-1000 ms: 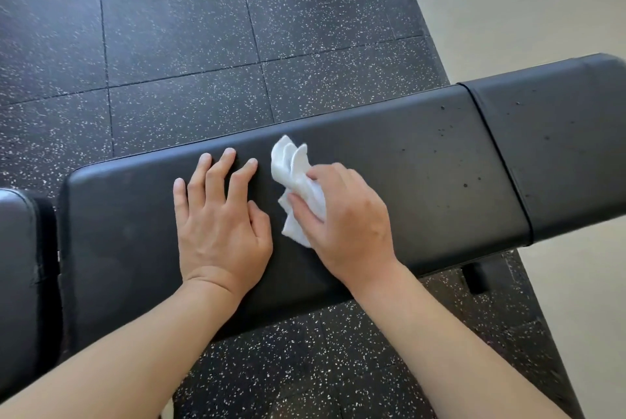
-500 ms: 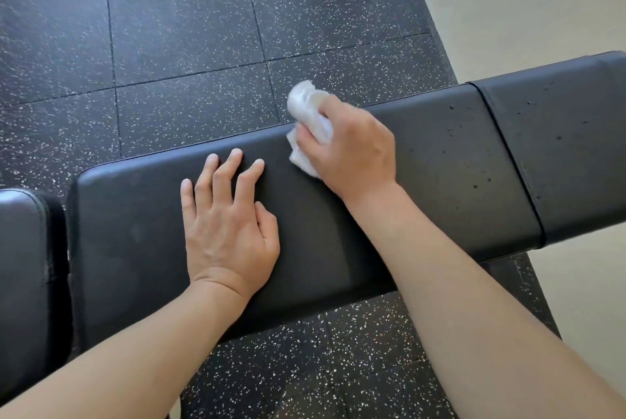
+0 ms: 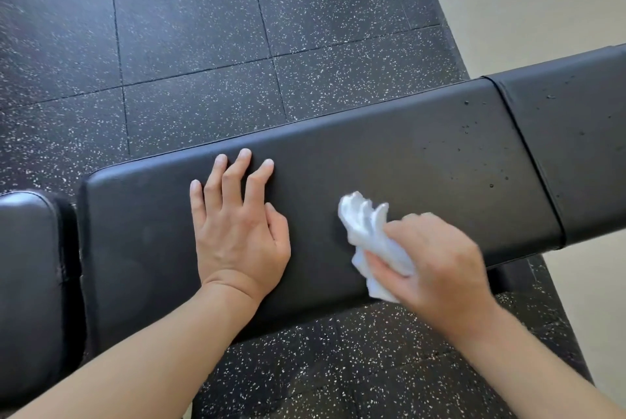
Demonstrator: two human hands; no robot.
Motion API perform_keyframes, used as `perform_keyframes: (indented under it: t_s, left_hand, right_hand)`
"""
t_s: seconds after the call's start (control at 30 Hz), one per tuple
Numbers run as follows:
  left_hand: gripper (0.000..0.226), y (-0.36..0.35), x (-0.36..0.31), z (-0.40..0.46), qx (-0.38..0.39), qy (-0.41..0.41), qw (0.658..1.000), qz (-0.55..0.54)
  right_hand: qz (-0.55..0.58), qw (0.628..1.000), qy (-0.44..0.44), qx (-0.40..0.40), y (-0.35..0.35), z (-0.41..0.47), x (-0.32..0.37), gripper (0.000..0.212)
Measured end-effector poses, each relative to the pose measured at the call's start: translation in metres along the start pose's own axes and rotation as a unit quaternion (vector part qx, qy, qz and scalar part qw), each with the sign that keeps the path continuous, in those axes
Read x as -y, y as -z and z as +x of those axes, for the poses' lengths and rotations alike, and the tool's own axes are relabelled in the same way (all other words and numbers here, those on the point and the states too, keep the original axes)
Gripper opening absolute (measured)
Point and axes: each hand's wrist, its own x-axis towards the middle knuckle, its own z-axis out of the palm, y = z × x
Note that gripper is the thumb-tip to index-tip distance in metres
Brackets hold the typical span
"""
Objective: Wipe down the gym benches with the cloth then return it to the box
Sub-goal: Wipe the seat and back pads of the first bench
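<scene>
Your right hand [image 3: 437,266] gripped the white cloth [image 3: 371,242], bunched up, with the fingers curled over its upper side and the thumb tucked against its near edge; loose folds stuck out past your fingertips toward the left and the far side, and a small tail hung out below the thumb. The cloth lay pressed on the black bench pad [image 3: 389,161], close to the pad's near edge and right of its middle. Your left hand [image 3: 238,232] lay flat on the same pad, palm down, fingers straight and slightly spread, holding nothing, well apart from the cloth. Small droplets dotted the pad's right part and the adjoining pad [image 3: 576,147] beyond the seam. Another padded section [image 3: 27,266] sat at the left end, and speckled rubber floor tiles [image 3: 189,46] lay beyond.
</scene>
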Motion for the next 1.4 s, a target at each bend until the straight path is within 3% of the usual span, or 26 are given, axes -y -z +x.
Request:
perform_keyframes:
  t_s: [0.13,0.27,0.47,0.67,0.8,0.9,1.07,1.2,1.4]
  left_hand:
    - [0.056,0.000,0.000,0.000,0.001,0.000,1.000,0.003]
    - [0.056,0.000,0.000,0.000,0.002,0.003,1.000,-0.001]
    - [0.055,-0.001,0.000,0.001,0.015,0.007,1.000,-0.010]
    - [0.056,0.000,0.001,0.000,0.013,0.004,1.000,-0.005]
    - [0.056,0.000,0.001,0.000,0.009,0.002,1.000,-0.002]
    - [0.056,0.001,0.001,0.000,0.013,0.004,1.000,-0.005]
    - [0.057,0.002,-0.002,0.001,0.014,0.008,1.000,-0.007]
    - [0.056,0.003,-0.002,0.001,0.025,0.011,1.000,-0.010]
    - [0.056,0.001,0.001,0.000,0.023,0.005,1.000,-0.007]
  right_hand:
    - [-0.083,0.988,-0.125,-0.042,-0.006,0.049,-0.030,0.028]
    - [-0.039,0.971,-0.232,-0.050,-0.034,0.126,-0.016,0.029]
    - [-0.011,0.995,-0.101,0.003,-0.067,0.122,0.084,0.025]
    - [0.001,1.000,-0.028,-0.008,-0.022,0.039,0.030,0.034]
    - [-0.032,0.987,-0.149,-0.041,0.003,0.033,-0.034,0.039]
    - [-0.050,0.970,-0.227,-0.064,-0.001,0.071,-0.045,0.035]
    - [-0.007,0.981,-0.190,-0.035,-0.048,0.129,0.019,0.029]
    - [0.001,0.994,-0.105,-0.023,-0.068,0.113,0.071,0.031]
    - [0.024,0.999,0.010,0.030,-0.025,0.022,0.042,0.032]
